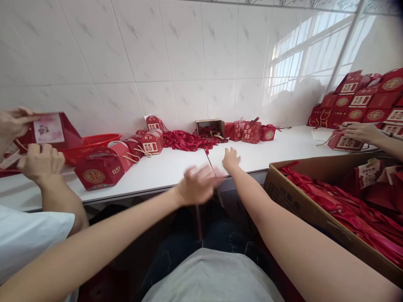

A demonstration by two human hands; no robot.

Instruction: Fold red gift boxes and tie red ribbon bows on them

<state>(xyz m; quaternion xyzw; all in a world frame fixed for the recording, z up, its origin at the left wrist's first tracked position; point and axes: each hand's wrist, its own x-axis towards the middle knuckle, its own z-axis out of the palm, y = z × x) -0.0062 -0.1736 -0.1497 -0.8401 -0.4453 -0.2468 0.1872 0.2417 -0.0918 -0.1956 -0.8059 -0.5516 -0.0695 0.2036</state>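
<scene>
My left hand [200, 183] is in the air in front of the table's front edge, smeared by motion. Its fingers look stretched out to the right, and I see nothing held in it. Just right of the table seam, my right hand [231, 159] rests on the white tabletop [185, 167] with fingers apart and nothing in them. Beyond both hands lies a heap of dark red ribbons [185, 139]. Behind the ribbons stands a small open cardboard box [210, 126] with more red pieces inside. Red printed gift boxes [252, 131] stand to its right.
At left, a co-worker's hands [42, 161] handle a red gift box [53, 130] near a red plastic basket [107, 138]. On the right, another person's hand [362, 132] touches a box [344, 140]. A large carton [283, 188] holds red ribbons. Stacked boxes [362, 100] stand behind.
</scene>
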